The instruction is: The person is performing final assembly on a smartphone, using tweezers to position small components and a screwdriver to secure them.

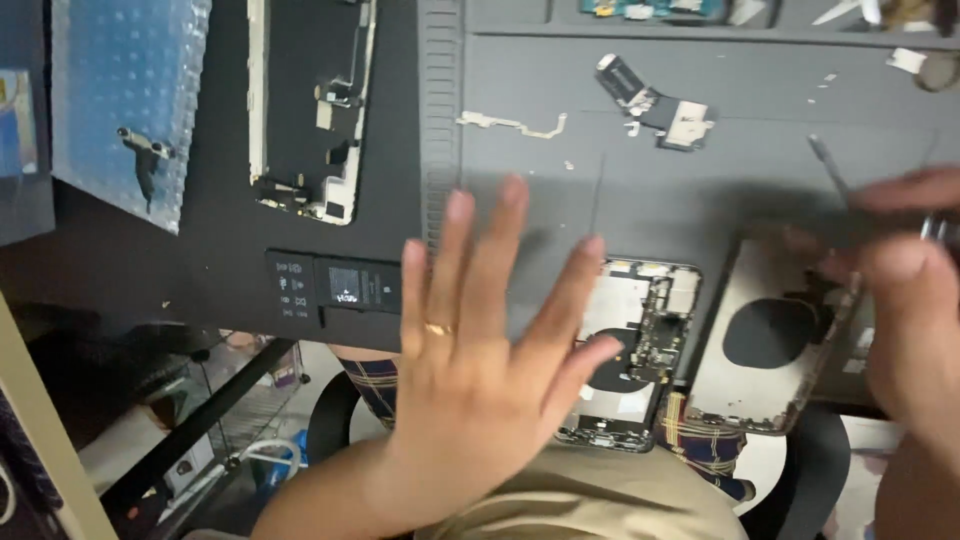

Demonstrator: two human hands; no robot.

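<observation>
Grey desk (700, 110): left hand (470, 360) hovers spread beside an opened phone housing (630, 350); right hand (900, 300) pinches tweezers (830, 170), mid-disassembly, needing steadier aim.

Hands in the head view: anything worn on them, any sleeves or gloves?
Both are bare, no gloves. The left hand wears a thin gold-coloured ring on one finger, and its forearm shows no sleeve. The right hand is blurred; no ring or sleeve can be made out there.

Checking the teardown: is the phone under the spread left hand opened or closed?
Opened: the black-framed phone housing shows bare circuit board and parts, no cover.
</observation>
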